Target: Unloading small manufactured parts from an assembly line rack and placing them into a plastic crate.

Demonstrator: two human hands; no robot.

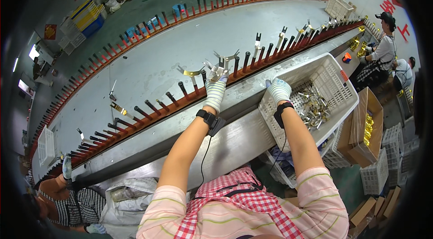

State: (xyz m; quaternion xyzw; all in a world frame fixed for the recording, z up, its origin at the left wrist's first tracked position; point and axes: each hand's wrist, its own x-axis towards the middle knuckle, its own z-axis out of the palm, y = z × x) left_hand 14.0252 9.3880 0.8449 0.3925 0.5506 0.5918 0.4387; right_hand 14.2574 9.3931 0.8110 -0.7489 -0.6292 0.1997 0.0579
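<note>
My left hand (215,92), in a white striped glove, reaches up to the row of upright pegs. Its fingers close on a shiny forked metal part (222,60) at a peg. Just left of it, another forked part with a gold-coloured face (191,73) sits on a neighbouring peg. My right hand (279,90), gloved the same way, is curled at the left side of a white plastic basket (336,65). Whether anything is inside its fingers is hidden. Loose silvery metal parts (313,108) lie in the basket.
Black-tipped red pegs (181,88) line the edge of a long grey table (158,63). A cardboard box (367,137) with gold parts and stacked white crates (374,173) stand at right. One co-worker (383,51) stands far right; another (58,198) is at lower left.
</note>
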